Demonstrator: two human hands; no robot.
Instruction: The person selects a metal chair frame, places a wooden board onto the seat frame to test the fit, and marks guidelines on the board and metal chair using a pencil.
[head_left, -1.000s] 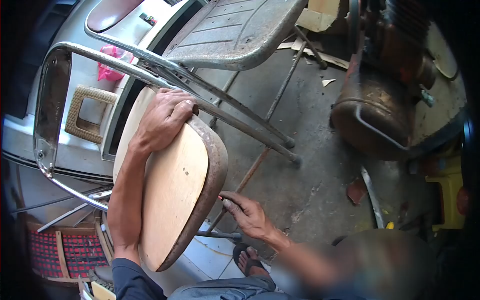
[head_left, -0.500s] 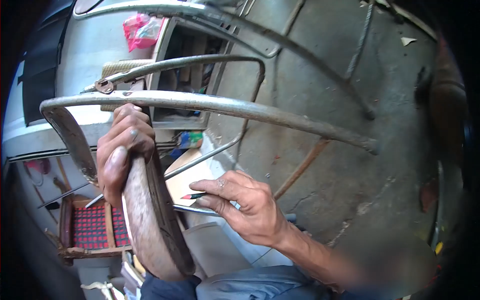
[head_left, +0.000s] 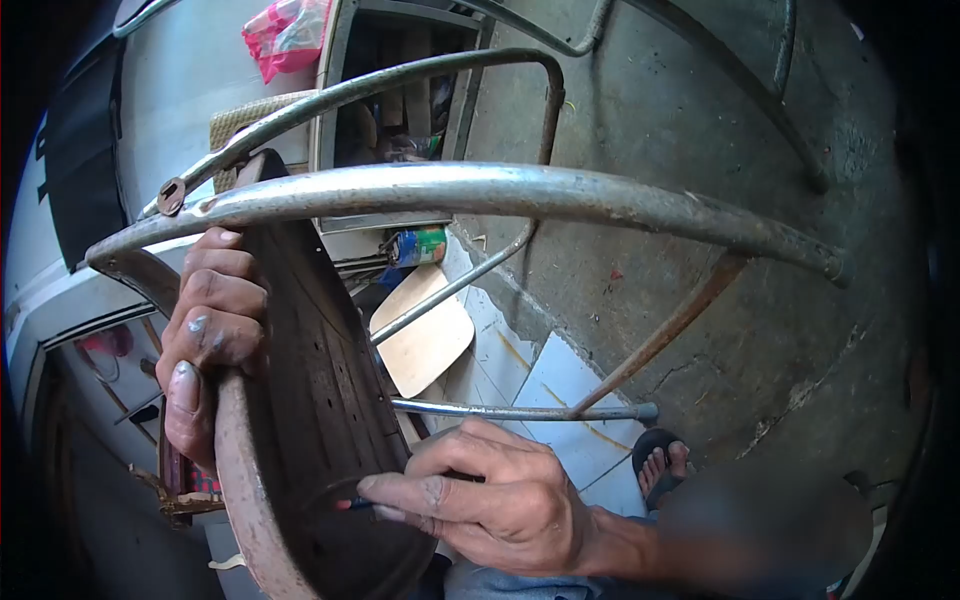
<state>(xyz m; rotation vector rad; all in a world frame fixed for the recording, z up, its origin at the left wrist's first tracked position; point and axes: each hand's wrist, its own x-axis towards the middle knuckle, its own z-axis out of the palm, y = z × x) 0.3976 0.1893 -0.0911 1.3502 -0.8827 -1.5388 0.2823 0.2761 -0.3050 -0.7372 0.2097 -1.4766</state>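
Observation:
My left hand [head_left: 213, 335] wraps its fingers around the rim of a worn brown chair seat [head_left: 325, 390], just under a scratched metal tube of the chair frame [head_left: 450, 188]. The seat is tipped on edge, and its dark face with small holes is turned to the right. Pinched between the thumb and fingers of my right hand [head_left: 515, 495] is a thin dark pencil [head_left: 350, 504] with a red tip. That tip is over the lower part of the dark face; whether it touches, I cannot tell.
A pale rounded board [head_left: 425, 335] leans behind the frame, near a colourful can [head_left: 418, 246]. A pink plastic bag [head_left: 287, 38] lies at upper left. More metal tubing [head_left: 735, 55] stands on the concrete floor [head_left: 690, 130]. A sandalled foot [head_left: 660, 465] shows at lower right.
The chair has turned, showing more of the seat's dark face. My right hand has moved down with the pencil, whose tip is now over that face. My left hand keeps its grip.

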